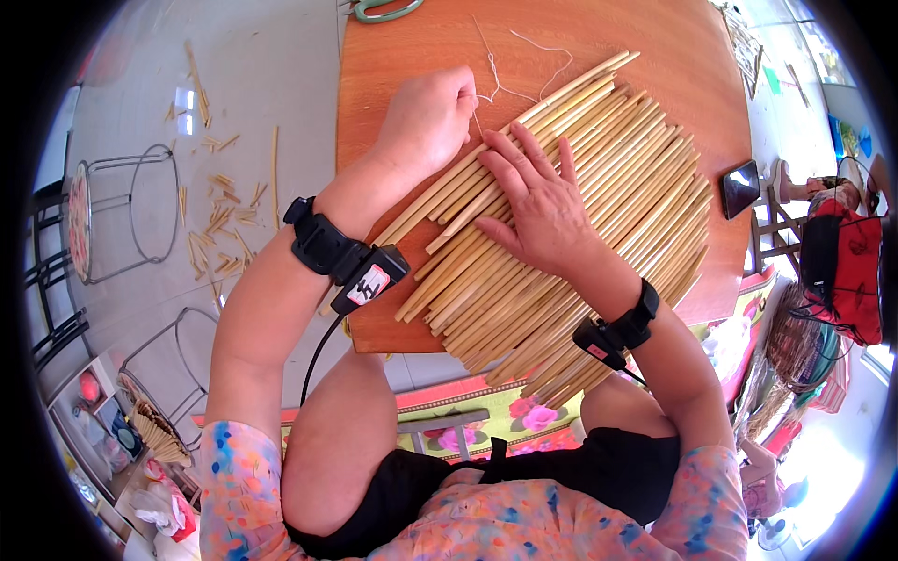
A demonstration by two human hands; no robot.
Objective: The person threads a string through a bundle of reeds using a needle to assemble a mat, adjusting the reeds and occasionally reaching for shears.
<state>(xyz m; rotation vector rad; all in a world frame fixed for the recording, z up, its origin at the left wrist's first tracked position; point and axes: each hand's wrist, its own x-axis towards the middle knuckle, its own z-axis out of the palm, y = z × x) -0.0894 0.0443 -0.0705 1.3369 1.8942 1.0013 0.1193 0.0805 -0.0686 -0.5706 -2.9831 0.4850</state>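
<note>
A mat of pale yellow reed sticks [580,224], laid side by side on a slant, lies over the orange-brown wooden table [412,47] and hangs past its near edge. My right hand [543,201] rests on the sticks near their upper left side, fingers spread. Just to its left, my left hand [430,117] is closed, thumb and fingers pinched together on a thin white string [505,91]. Loops of that string trail away over the tabletop beyond the mat. Black straps with small boxes circle both my wrists.
Green-handled scissors [385,9] lie at the table's far edge. A dark phone [739,189] sits at the right edge. Cut stick pieces [223,210] litter the floor at left, near a round metal-framed stool [84,220]. Another person's legs [812,187] show at right.
</note>
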